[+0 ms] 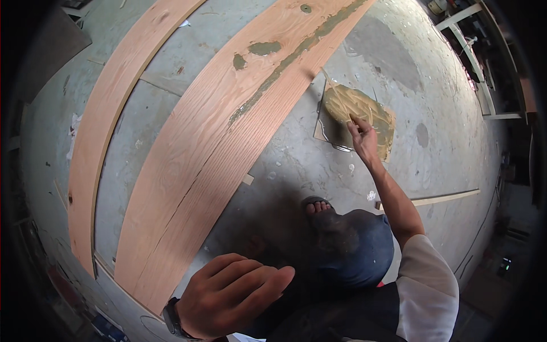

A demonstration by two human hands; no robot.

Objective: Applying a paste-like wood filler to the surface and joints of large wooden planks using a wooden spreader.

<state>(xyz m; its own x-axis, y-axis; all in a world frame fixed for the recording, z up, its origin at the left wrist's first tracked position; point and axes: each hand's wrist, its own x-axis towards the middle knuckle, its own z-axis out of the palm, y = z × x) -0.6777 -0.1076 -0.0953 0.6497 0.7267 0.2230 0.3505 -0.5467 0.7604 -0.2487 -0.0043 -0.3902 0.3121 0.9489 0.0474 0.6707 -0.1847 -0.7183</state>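
My right hand (363, 138) reaches out over a small board (388, 149) spread with wet, greenish-brown paste (364, 108). Its thumb and fingers are pinched together at the paste; a thin pale strip (329, 80) runs from near them past the board's far edge, but what they grip is unclear. Left of this lies a wide wooden plank (188, 148), with a long crack in its near part. The same paste fills a long streak (285, 65) and several patches at its far end. Curled closed above the plank's near end is my left hand (231, 293); its palm is hidden.
A second, narrower plank (94, 154) lies along the left, on the concrete floor (285, 154). A wood strip (433, 199) is on the floor at the right. My bent knee (364, 245) and sandalled foot (316, 205) are between the hands. Shelving (470, 51) stands far right.
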